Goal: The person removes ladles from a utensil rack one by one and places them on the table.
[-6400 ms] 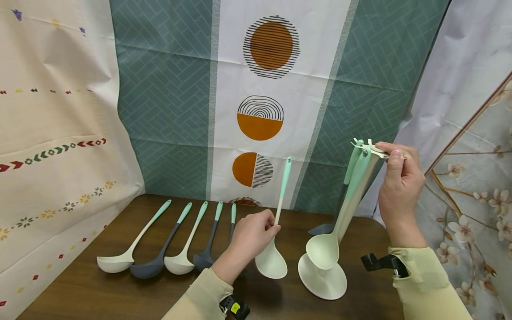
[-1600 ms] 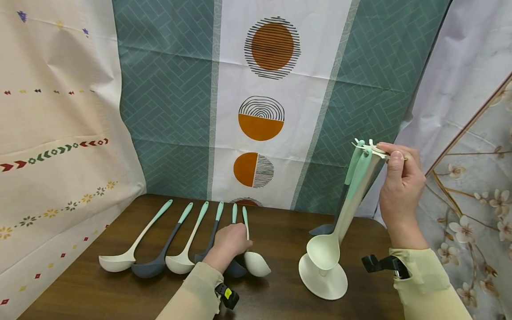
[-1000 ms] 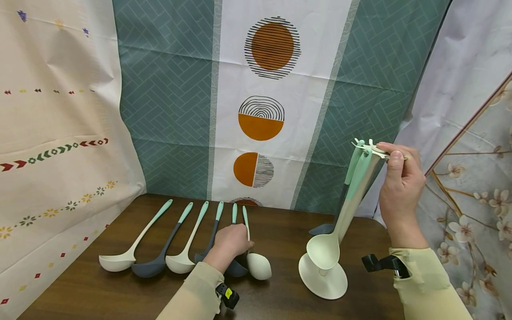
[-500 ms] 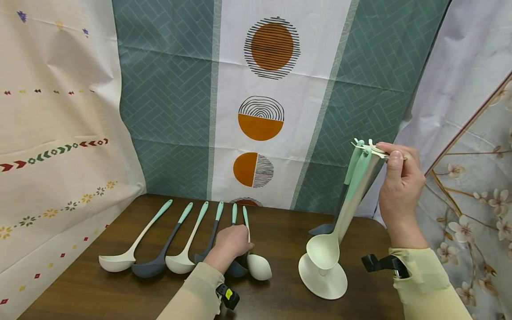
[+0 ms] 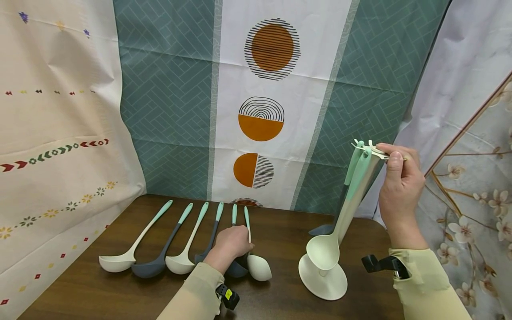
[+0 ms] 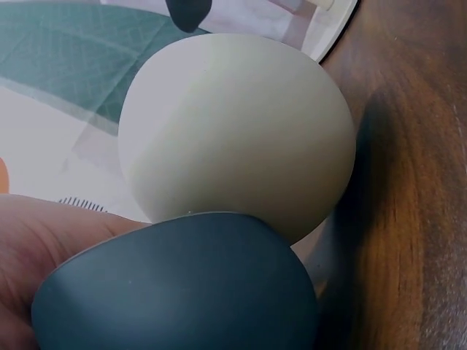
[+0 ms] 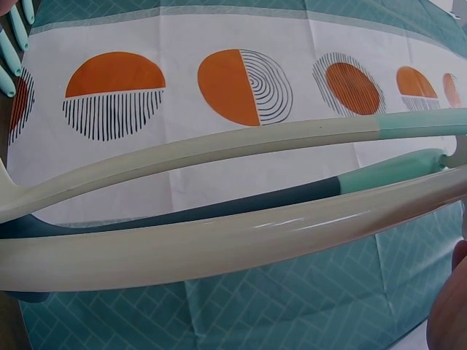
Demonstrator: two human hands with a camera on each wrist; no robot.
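My left hand point(image 5: 233, 242) is low over the table, its fingers at the handle of a cream ladle point(image 5: 259, 268) with a mint grip. That ladle lies at the right end of a row, bowl turned underside up; the left wrist view shows its rounded back point(image 6: 237, 131) beside a dark ladle bowl point(image 6: 175, 284). My fingertips are hidden behind the hand. At the right, my right hand point(image 5: 401, 182) grips the top of a cream utensil stand point(image 5: 323, 289), which leans. From its hooks hang a cream ladle point(image 5: 323, 252) and a dark grey utensil point(image 5: 322, 230).
Further left in the row lie a cream ladle point(image 5: 116, 263), a dark ladle point(image 5: 149, 270), another cream ladle point(image 5: 180, 263) and a dark one partly behind my wrist. Patterned cloths hang round the brown wooden table point(image 5: 100, 293) at left, back and right.
Earlier my left hand held the cream ladle upright near the stand; it has moved left and down, and the ladle now lies beside the row. My right hand stays on the stand's top.
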